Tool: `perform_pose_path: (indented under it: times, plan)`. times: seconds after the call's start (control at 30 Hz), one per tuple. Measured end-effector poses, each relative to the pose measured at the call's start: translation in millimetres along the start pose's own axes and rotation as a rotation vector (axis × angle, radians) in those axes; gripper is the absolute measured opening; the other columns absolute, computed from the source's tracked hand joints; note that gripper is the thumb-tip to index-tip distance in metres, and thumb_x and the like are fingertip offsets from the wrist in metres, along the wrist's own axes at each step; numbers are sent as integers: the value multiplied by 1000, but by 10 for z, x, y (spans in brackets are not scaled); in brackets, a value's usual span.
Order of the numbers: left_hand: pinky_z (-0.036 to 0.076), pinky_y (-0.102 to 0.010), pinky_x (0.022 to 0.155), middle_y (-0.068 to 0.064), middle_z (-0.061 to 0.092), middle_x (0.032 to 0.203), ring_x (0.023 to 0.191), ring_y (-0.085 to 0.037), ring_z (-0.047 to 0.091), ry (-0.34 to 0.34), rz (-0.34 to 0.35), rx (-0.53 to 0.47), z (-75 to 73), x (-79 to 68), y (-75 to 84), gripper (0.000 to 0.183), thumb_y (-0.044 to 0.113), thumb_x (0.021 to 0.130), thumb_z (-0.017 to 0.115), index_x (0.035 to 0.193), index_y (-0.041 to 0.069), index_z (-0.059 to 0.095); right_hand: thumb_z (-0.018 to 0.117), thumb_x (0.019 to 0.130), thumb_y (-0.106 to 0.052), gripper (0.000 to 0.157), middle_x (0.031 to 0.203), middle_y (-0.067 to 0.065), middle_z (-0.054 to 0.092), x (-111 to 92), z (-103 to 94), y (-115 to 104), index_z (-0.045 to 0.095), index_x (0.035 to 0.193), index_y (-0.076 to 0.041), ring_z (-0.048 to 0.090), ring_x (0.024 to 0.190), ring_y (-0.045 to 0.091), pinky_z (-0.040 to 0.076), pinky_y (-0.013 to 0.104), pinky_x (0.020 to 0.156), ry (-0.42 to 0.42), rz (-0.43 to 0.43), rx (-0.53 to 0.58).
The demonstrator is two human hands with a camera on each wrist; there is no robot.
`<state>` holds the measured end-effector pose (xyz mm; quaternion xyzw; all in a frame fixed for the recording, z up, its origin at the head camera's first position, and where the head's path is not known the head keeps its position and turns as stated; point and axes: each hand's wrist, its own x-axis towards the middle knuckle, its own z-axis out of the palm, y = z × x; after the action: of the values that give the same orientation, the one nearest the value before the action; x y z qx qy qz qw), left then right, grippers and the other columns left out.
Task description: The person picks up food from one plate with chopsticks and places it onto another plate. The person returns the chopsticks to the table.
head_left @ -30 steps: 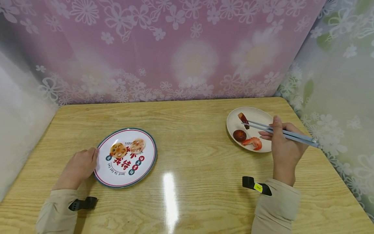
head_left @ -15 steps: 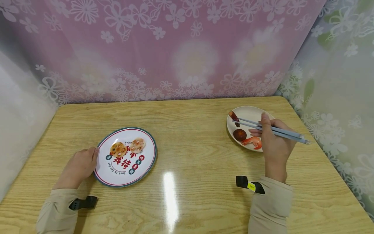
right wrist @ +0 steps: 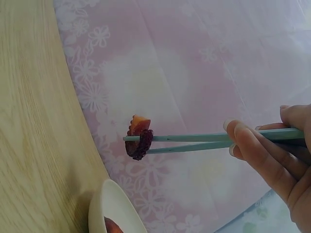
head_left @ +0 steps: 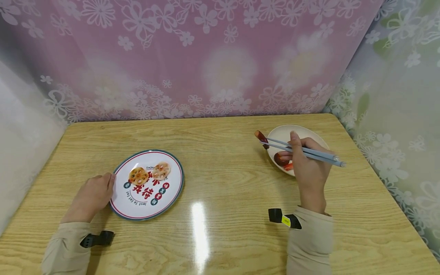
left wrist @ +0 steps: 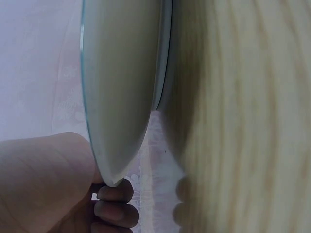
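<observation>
My left hand grips the left rim of a white plate with a dark green edge and red lettering; the left wrist view shows fingertips under its rim. Two lotus root slices lie on it. My right hand holds pale blue chopsticks. Their tips pinch a dark red octopus tentacle piece, raised in the air by the left edge of a beige plate. On that plate are a brown mushroom cap and a shrimp, both partly hidden by my right hand.
The wooden table lies between the two plates. A pink flowered curtain hangs along its far edge, and pale curtains hang on both sides. A black camera strap is on my right wrist.
My right hand has moved left, carrying the tentacle piece in the chopsticks from above the beige plate to just beyond its left rim. My left hand and the white plate stay in place.
</observation>
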<state>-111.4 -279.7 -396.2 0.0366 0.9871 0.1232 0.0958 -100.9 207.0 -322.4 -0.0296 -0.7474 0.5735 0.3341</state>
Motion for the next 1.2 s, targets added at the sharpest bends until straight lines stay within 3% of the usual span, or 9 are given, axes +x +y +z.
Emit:
perform_pose_path:
  times: [0.23,0.5,1.2]
  plan:
    - [42,-46,64,-22,53,80,73,-33,50,5,2,0,1,-2,0,32,14,103,37,107,-15,50,66,92,-25,41,60,10,67,-49,97,-70,67,76,12,67,51,15,53,29,49,-60,14,38]
    - [42,-48,66,-23,54,82,74,-35,51,-5,-2,12,-17,-4,3,33,14,103,37,108,-15,50,66,93,-25,39,66,18,68,-112,242,-134,69,73,9,67,53,13,53,25,49,-119,-42,-28]
    - [44,-53,67,-23,54,80,74,-38,55,54,67,29,21,1,-48,30,14,103,40,103,-14,53,65,93,-13,28,61,10,67,-312,616,-230,68,72,6,66,51,19,53,25,50,-333,-220,-13]
